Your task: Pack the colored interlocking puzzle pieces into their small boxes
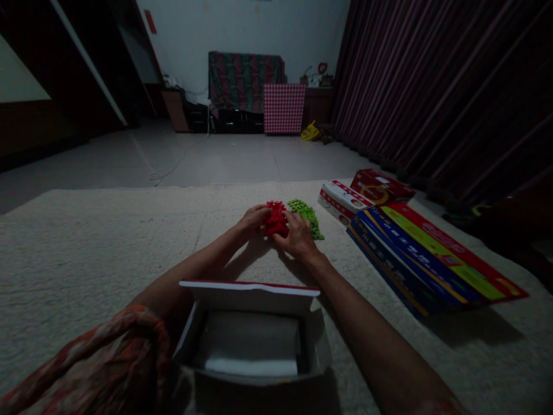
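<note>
A small heap of red pieces (275, 218), too small and dim to name exactly, lies on the pale cloth between my hands. My left hand (254, 220) curls against its left side, fingers bent onto the pieces. From the right, my right hand (298, 235) cups the same heap, its thumb in front and fingers over the side. Right behind and beside that hand spreads a pile of small green pieces (307, 214), partly hidden by it. Nearer to me, between my forearms, stands an open white box (250, 298) with a pale block-like thing (250, 340) inside.
On the right of the pale cloth (108, 248) lie a large blue, yellow and red box (415, 253), a white and red box (343, 199) and a dark red box (380, 185). Beyond the cloth are tiled floor, a low cabinet and a purple curtain (401, 75).
</note>
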A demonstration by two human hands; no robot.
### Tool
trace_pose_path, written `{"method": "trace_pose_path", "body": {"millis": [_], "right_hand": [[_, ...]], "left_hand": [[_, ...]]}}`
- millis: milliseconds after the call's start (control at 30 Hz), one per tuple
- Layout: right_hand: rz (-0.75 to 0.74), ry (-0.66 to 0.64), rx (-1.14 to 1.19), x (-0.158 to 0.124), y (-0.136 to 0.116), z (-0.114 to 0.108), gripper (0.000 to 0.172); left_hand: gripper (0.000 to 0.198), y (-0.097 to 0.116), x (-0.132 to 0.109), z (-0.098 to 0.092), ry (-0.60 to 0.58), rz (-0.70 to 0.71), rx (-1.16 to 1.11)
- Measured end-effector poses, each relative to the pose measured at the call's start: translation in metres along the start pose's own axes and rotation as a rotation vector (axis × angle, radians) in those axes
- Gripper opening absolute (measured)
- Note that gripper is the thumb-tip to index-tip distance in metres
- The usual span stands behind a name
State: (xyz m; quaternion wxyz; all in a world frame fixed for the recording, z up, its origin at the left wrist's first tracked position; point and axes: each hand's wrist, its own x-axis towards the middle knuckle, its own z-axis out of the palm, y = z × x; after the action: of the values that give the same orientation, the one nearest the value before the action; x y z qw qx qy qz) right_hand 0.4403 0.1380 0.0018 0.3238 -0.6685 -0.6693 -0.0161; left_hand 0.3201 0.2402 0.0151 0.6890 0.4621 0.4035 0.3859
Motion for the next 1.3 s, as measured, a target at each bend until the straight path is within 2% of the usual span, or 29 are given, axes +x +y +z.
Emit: {"method": "trace_pose_path", "body": {"millis": [167, 333, 500, 667, 833, 1033, 1167, 1300], "right_hand": [[-0.069, 0.102, 0.195, 0.021, -0.009, -0.012, 0.057], [-0.109, 0.131, 0.296, 0.045, -0.036, -0.047, 0.055], [-0.154, 0.142, 0.384, 0.053, -0.075, -0.091, 0.056], [-0.146, 0.107, 0.472, 0.037, -0.114, -0.128, 0.058], [-0.108, 0.105, 0.527, -0.002, -0.147, -0.149, 0.055], [-0.113, 0.102, 0.564, -0.062, -0.179, -0.161, 0.047], [-0.088, 0.084, 0.594, -0.100, -0.188, -0.157, 0.045], [-0.071, 0.021, 0.625, -0.131, -0.185, -0.151, 0.046]], "left_hand": [[0.016, 0.025, -0.005, -0.008, -0.061, 0.030, -0.077], [0.022, 0.075, -0.023, -0.009, -0.095, 0.088, -0.156], [0.015, 0.122, -0.069, 0.000, -0.024, 0.170, -0.205], [0.015, 0.145, -0.127, 0.007, 0.034, 0.219, -0.279], [0.020, 0.146, -0.181, 0.006, 0.074, 0.232, -0.282], [0.019, 0.127, -0.246, 0.003, 0.179, 0.301, -0.271], [0.016, 0.106, -0.285, 0.003, 0.232, 0.287, -0.289], [0.020, 0.084, -0.312, 0.005, 0.239, 0.273, -0.316]]}}
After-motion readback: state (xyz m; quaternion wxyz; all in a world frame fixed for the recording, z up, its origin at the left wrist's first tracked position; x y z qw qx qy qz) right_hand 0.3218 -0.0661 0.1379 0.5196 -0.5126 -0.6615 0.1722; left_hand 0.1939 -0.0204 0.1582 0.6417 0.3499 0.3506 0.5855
